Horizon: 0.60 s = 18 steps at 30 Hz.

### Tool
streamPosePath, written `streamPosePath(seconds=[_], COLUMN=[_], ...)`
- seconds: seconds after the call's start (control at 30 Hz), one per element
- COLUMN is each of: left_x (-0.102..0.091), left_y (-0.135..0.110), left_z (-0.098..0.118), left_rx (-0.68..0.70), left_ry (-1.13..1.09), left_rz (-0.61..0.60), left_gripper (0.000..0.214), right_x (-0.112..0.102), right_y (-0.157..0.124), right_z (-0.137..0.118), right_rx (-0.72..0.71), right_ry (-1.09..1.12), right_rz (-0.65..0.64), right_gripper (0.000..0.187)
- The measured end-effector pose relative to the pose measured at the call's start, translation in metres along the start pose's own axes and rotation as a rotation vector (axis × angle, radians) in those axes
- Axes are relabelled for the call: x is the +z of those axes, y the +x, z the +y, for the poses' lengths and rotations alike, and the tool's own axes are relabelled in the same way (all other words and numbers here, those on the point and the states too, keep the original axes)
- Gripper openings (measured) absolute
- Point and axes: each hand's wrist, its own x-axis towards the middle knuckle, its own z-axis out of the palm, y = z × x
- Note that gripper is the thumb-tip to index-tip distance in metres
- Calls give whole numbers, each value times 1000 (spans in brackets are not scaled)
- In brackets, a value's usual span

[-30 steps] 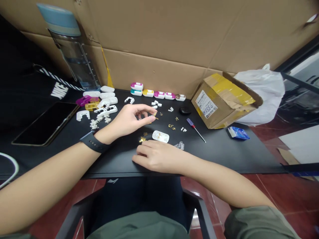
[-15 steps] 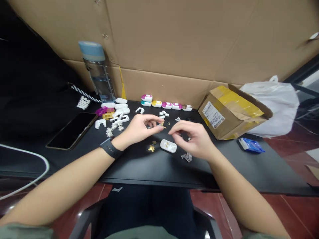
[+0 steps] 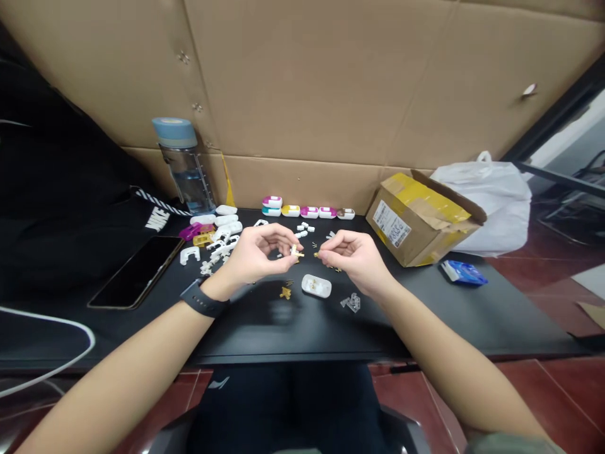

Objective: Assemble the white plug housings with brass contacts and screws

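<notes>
Small white plug part with brass contact, held above the black desk at centre frame, pinched between thumb and fingertips of the left hand. Its long axis appears to run roughly left to right, with the brass end toward the right hand. Right hand also pinched, on a short brass pin lying just right of the part, a narrow gap between them; no contact visible. Left hand nearer the part. Below the hands: white plug housing, loose brass contacts, clear plastic piece.
</notes>
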Motion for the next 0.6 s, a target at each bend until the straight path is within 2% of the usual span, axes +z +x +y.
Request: streamPosePath(seconds=[0.3,0.47,0.6], left_x=[6,7,7], left_y=[-5,-5,-5], left_z=[-2,-5,-5], left_rx=[-3,60,63], left_ry=[-2,138,212], left_rz=[-172,-165,-130], left_gripper=[28,28,24], right_x=[4,6,6], right_y=[-6,-6,-5], right_z=[3,1,0], right_rx=[3,-50,-38], right_ry=[104,50,35], right_rz=[-74,-67,-47], right_gripper=[30,25,29])
